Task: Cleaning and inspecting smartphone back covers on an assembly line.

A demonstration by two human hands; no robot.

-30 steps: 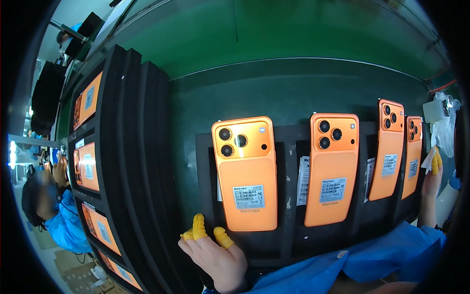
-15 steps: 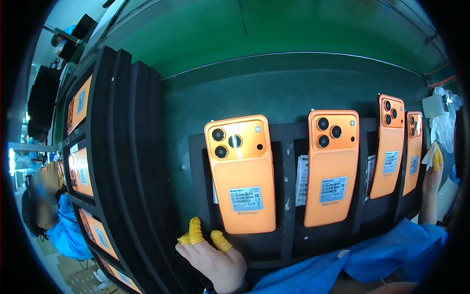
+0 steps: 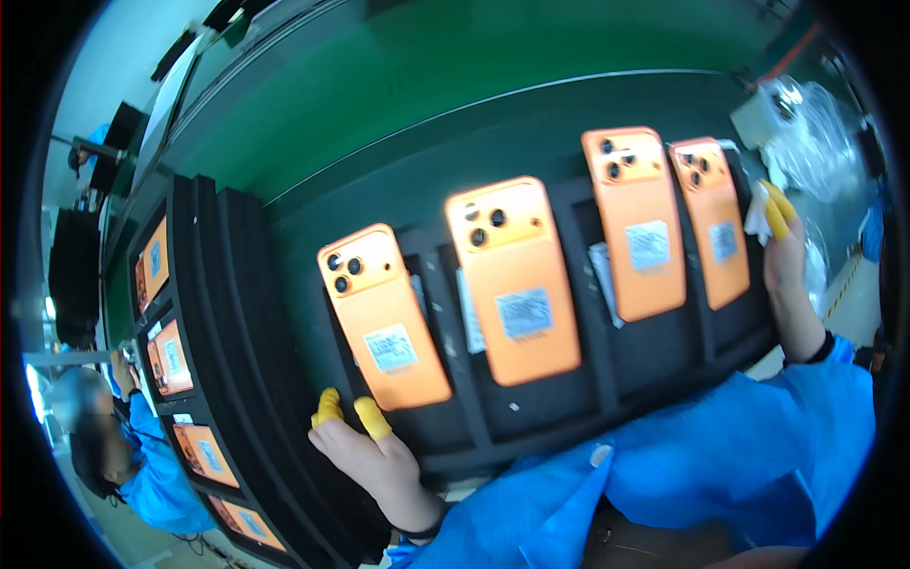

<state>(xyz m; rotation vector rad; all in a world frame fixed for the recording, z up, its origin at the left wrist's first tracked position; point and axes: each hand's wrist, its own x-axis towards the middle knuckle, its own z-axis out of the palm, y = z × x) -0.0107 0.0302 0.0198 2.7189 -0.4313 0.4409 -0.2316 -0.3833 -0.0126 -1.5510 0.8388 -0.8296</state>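
A black foam tray [image 3: 559, 417] with dividers lies before me, and several orange phones stand tilted in it, camera ends up. The leftmost phone [image 3: 384, 322] leans beside a wider-looking phone [image 3: 517, 284], with a third phone [image 3: 635, 228] and the rightmost phone [image 3: 713, 223] farther right. Labels are stuck on their backs. By the tray's near left corner is my left hand [image 3: 374, 460], yellow cots on its fingertips, thumb and fingers apart. Just beyond the tray's right end, my right hand [image 3: 785, 261], also in yellow cots, pinches a white wipe [image 3: 756, 216].
On the left, stacked black trays [image 3: 256, 379] hold more orange phones [image 3: 171, 356]. Clear plastic bags [image 3: 815, 142] and a white box [image 3: 758, 119] sit at the far right. A co-worker in blue [image 3: 161, 465] is at the far left. Behind the tray runs a green surface [image 3: 455, 76].
My view has turned, so the tray now appears tilted and farther left. My right forearm shows more fully, its hand still holding the wipe. My left hand stays by the tray's near left corner.
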